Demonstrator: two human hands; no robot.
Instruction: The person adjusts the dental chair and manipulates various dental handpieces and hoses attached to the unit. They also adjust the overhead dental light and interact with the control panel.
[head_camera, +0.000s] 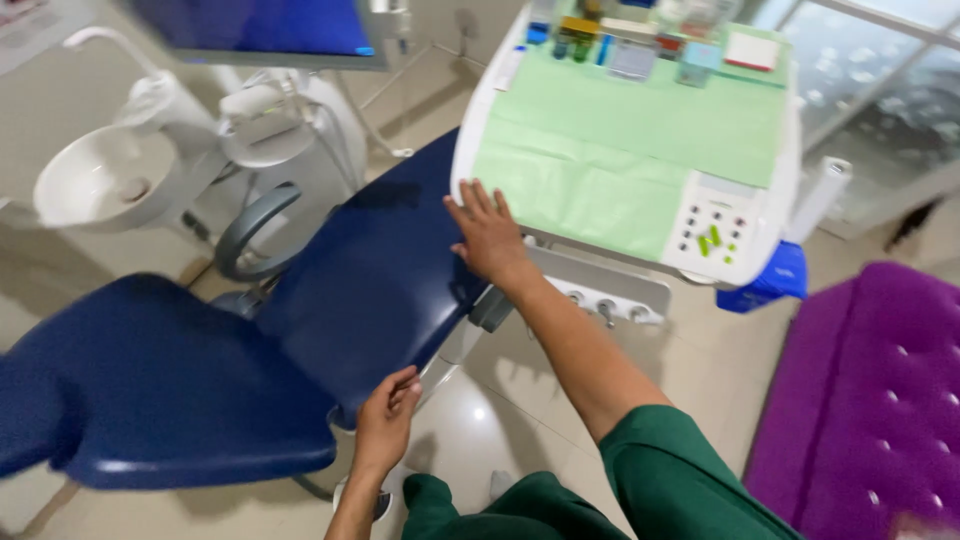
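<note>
While your right hand (487, 235) lies flat with the fingers spread wide, its palm presses on the near left corner of the white instrument tray (470, 130), right where the tray's rim meets the dark blue dental chair (370, 290). It grips nothing; it only rests there, fingers pointing away from you. The tray stretches away from that hand to the right and forward, its long axis running from the corner under your palm toward the far right, and a pale green paper sheet (620, 150) covers most of its top. Beyond your fingertips, at the far edge of the tray, stand small bottles and boxes (640, 45), too blurred to tell apart. To the right of your hand, at the tray's near right corner, sits a control panel (715, 232) with small buttons.

Your left hand (388, 420) is lower and nearer to you, fingers loosely curled and touching the near edge of the chair's seat cushion, holding nothing. The chair runs long from that hand up toward your right hand and down to the left. So the right hand is the one at the tray, the left the one at the chair. Farther left of both stands a white rinse basin (105, 180); to your right, well apart, a purple tufted seat (870, 400).
</note>
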